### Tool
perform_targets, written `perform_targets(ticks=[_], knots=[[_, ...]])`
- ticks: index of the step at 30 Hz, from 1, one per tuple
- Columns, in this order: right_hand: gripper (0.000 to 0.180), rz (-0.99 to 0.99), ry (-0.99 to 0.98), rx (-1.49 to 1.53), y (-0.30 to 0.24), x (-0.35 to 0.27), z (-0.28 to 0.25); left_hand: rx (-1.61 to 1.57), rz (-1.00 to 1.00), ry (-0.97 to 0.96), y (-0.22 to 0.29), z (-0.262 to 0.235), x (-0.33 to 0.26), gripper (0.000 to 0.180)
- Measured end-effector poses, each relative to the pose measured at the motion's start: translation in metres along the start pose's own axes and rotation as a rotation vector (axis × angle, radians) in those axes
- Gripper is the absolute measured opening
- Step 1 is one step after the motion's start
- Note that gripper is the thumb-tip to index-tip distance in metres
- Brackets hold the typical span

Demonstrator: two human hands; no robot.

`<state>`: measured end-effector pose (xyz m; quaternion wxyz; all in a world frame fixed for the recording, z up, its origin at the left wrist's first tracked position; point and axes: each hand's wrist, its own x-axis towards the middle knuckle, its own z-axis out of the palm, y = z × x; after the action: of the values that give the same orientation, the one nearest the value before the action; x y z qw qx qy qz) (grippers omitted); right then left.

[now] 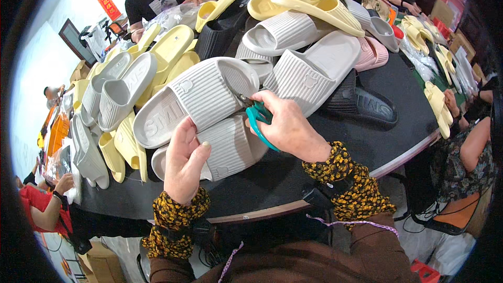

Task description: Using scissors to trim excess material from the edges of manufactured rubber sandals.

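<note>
My right hand [296, 127] is closed round the teal handles of a small pair of scissors [257, 121]. Its blades meet the side of a light grey ribbed slide slipper [204, 93], near the strap's edge. The fingers of my left hand [183, 166] are wrapped on that slipper's near edge, with the thumb raised. A second grey slipper [230, 149] lies just below, against the first one, partly covered by my left hand. Black and yellow flowered sleeve covers sit on both my forearms.
Grey, yellow, black and pink slippers are heaped on the dark table, including a large grey slipper [314, 73] and a black slipper [361, 102] at right. The table's pale edge [272, 211] curves before me. Several people work around it; one [152, 0] stands at the far side.
</note>
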<state>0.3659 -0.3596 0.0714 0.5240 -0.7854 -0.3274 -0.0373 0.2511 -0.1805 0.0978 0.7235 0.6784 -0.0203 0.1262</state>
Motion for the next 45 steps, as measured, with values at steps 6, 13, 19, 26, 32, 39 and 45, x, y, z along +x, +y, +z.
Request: perform_targets(ticks=[6, 13, 19, 26, 32, 39, 45], knots=[[0.038, 0.064, 0.053, 0.278, -0.012, -0.001, -0.001, -0.139, 0.081, 0.101, 0.013, 0.006, 0.000, 0.060], [0.039, -0.093, 0.075, 0.077, -0.013, -0.005, 0.002, -0.155, 0.312, 0.267, 0.033, 0.007, 0.012, 0.062], [0.035, -0.133, 0.035, -0.057, -0.010, -0.004, 0.006, -0.143, 0.337, 0.234, 0.035, 0.003, 0.012, 0.062], [0.033, -0.058, 0.093, 0.158, -0.005, -0.004, 0.010, -0.135, 0.295, 0.263, 0.033, -0.003, 0.011, 0.060], [0.039, 0.144, 0.147, 0.520, 0.006, -0.002, 0.009, -0.112, 0.323, 0.226, 0.036, 0.000, 0.012, 0.056], [0.039, 0.313, 0.063, 0.733, 0.012, -0.001, 0.017, -0.091, 0.336, 0.239, 0.074, 0.040, 0.024, 0.058], [0.042, 0.288, 0.026, 0.852, 0.004, -0.009, -0.001, -0.063, 0.158, -0.142, 0.077, 0.095, 0.052, 0.061]])
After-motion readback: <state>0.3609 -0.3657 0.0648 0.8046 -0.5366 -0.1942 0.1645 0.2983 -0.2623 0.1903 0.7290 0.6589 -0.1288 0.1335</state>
